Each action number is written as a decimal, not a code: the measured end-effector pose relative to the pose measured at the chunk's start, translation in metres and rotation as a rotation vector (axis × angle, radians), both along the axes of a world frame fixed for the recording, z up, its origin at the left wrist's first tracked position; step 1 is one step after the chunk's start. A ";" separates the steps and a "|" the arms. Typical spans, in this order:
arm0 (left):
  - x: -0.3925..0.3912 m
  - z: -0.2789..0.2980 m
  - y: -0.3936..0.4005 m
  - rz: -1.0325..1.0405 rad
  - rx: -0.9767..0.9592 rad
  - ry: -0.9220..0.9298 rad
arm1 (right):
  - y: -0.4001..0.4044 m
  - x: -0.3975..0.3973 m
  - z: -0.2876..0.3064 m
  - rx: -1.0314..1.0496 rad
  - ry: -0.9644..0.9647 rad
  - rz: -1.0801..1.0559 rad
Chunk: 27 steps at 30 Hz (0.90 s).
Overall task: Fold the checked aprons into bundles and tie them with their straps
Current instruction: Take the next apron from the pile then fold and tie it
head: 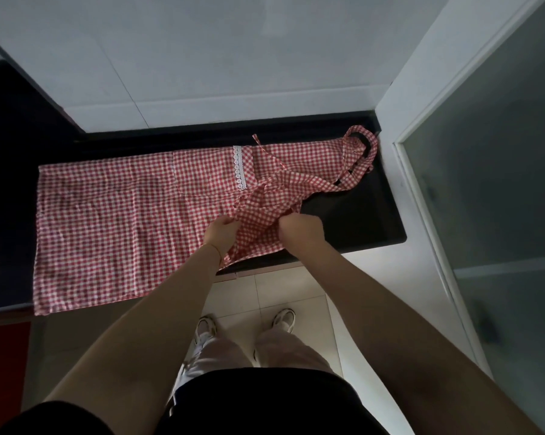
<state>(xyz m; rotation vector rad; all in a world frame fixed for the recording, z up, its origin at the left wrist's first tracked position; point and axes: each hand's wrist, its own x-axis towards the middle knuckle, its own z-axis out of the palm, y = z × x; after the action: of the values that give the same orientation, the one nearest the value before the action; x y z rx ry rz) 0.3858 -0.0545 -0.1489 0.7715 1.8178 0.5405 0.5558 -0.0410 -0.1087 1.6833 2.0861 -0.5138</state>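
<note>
Apron [107, 215]: red-checked, spread flat along the dark surface [359, 221], hem at its left end, bib toward the right end | neck strap [360, 152]: looped near the far right corner | left hand [222, 233]: grasps bunched cloth at the near edge | right hand [299, 229]: clenched on cloth just beside it

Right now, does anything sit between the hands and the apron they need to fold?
Nothing visible does. The left hand and right hand already grip the checked apron at its bib end on the dark counter.
</note>
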 end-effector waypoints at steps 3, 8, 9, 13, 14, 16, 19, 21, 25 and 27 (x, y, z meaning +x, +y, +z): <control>0.003 0.002 0.000 -0.026 -0.015 0.039 | -0.003 0.015 0.004 0.069 0.053 -0.252; 0.008 0.006 0.002 -0.096 -0.067 0.119 | -0.012 0.043 0.007 -0.032 -0.296 -0.349; 0.009 0.008 0.004 -0.150 -0.086 0.148 | -0.013 0.045 0.010 -0.088 -0.327 -0.345; 0.013 0.014 0.005 -0.091 0.010 0.365 | -0.006 0.043 0.007 0.079 -0.176 -0.162; 0.013 0.014 0.005 -0.095 0.078 0.511 | -0.004 0.039 0.002 0.173 -0.024 -0.061; 0.010 0.012 0.001 -0.186 0.152 0.688 | -0.003 0.031 -0.009 0.236 0.186 0.152; 0.004 0.005 0.000 -0.466 -0.010 0.696 | -0.003 0.025 -0.022 0.170 0.125 0.274; 0.002 0.002 -0.001 -0.552 -0.077 0.697 | 0.001 0.031 -0.026 0.258 0.022 0.230; 0.000 -0.001 -0.001 -0.584 -0.114 0.699 | 0.007 0.066 -0.018 0.246 -0.157 -0.087; 0.001 0.000 0.001 -0.593 -0.143 0.690 | 0.011 0.094 -0.014 0.103 -0.217 -0.310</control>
<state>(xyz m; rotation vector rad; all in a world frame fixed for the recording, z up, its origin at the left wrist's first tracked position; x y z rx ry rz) 0.3866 -0.0531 -0.1485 1.4456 2.0588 -0.2819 0.6501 -0.0299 -0.1230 2.0373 1.7353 -0.3007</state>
